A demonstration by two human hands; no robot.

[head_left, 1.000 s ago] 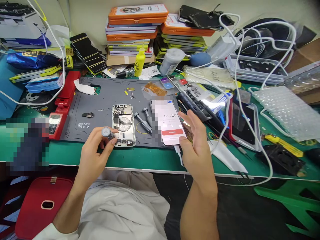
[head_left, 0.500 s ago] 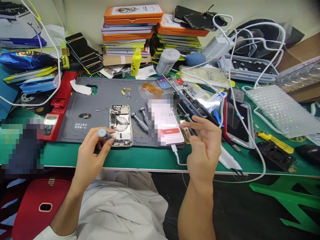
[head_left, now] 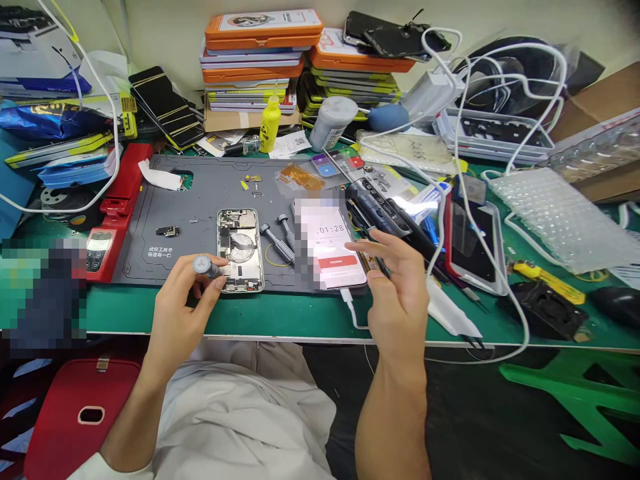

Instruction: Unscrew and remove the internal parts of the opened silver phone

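A phone housing [head_left: 253,270] lies opened on the grey mat, its inner parts and a round coil showing. At its lower left edge, my left hand [head_left: 177,310] pinches a small screwdriver [head_left: 204,265] with a grey round cap; its tip is hidden. To the right rests a lit phone [head_left: 336,247] showing large digits and a red bar, with a white cable plugged into its lower end. My right hand [head_left: 400,300] is over its right edge, index finger stretched above the screen; I cannot tell whether it touches. Two more screwdrivers [head_left: 280,245] lie between the phones.
The grey work mat [head_left: 210,183] holds small loose parts and a camera module [head_left: 167,231]. A red device [head_left: 107,250] stands on its left. Stacked orange cases [head_left: 265,33], a yellow bottle [head_left: 271,127] and a grey jar [head_left: 333,123] line the back. White cables [head_left: 463,167] loop across the right.
My right hand has moved left, its index finger now over the lit phone's screen. More of the digits show. My left hand and the screwdriver stay at the opened phone.
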